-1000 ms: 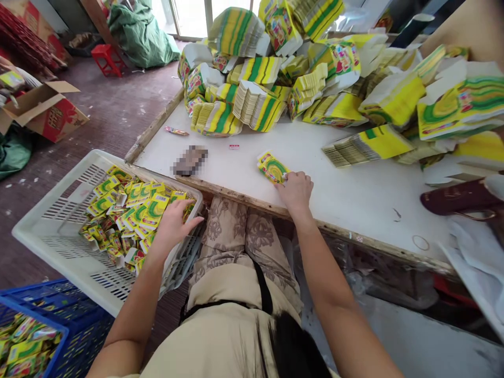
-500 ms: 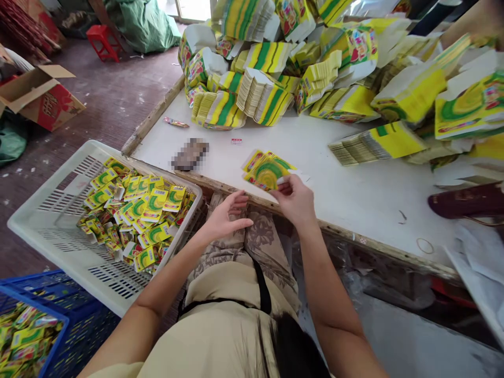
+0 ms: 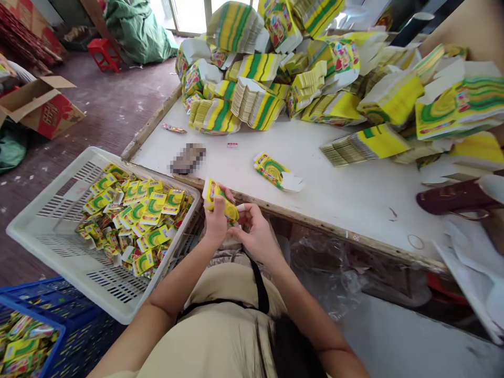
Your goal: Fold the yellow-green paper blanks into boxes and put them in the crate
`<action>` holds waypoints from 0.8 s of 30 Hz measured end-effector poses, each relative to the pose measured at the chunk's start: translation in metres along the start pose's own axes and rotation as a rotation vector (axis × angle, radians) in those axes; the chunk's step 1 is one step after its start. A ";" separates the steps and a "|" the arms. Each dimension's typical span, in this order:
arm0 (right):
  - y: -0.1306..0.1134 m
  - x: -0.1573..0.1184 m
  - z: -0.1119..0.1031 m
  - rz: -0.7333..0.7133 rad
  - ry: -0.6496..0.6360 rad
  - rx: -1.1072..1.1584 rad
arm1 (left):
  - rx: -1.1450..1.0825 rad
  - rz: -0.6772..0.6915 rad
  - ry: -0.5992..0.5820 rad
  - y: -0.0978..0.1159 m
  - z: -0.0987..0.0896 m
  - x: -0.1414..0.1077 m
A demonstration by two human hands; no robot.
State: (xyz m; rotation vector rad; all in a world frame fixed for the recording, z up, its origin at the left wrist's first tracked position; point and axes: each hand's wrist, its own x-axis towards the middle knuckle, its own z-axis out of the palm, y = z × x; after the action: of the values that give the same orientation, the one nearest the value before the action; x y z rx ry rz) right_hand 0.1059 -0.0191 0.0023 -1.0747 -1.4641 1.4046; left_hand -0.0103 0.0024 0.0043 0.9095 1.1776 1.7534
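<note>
My left hand (image 3: pixel 216 224) is closed around a small yellow-green carton (image 3: pixel 215 195) above my lap, near the table's front edge. At the carton's right end, the fingers of my right hand (image 3: pixel 255 231) pinch it. Another yellow-green carton (image 3: pixel 271 170), with white flaps at its right end, lies flat on the white table (image 3: pixel 307 152). To my left, a white plastic basket (image 3: pixel 51 220) holds many small filled-out cartons (image 3: pixel 153 207).
Stacks of flattened cartons (image 3: pixel 255 102) are heaped along the table's back. A pixelated item (image 3: pixel 188 158) lies at the table's left. A dark red mug (image 3: pixel 444 201) rests at the right. A blue crate (image 3: pixel 79 315) stands lower left.
My right hand has moved left and down to my left hand with a carton. My left hand has closed on it. One carton now lies on the table where my right hand was.
</note>
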 end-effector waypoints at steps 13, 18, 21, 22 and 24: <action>0.014 0.009 -0.006 0.045 0.102 0.189 | 0.182 -0.006 -0.067 -0.003 -0.008 -0.005; 0.016 0.010 -0.005 0.115 0.114 0.375 | 0.257 0.013 -0.125 -0.011 -0.016 -0.013; 0.017 0.006 -0.001 0.106 0.089 0.384 | 0.294 0.022 -0.050 -0.014 -0.018 -0.015; 0.017 0.005 0.001 0.101 0.091 0.387 | 0.289 0.013 -0.044 -0.015 -0.018 -0.015; 0.016 0.005 0.001 0.100 0.099 0.385 | 0.241 -0.012 -0.070 -0.015 -0.018 -0.016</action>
State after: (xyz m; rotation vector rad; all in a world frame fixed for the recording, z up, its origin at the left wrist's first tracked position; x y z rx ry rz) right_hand 0.1038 -0.0147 -0.0140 -0.9643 -1.0262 1.5989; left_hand -0.0160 -0.0145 -0.0175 1.0928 1.3651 1.5796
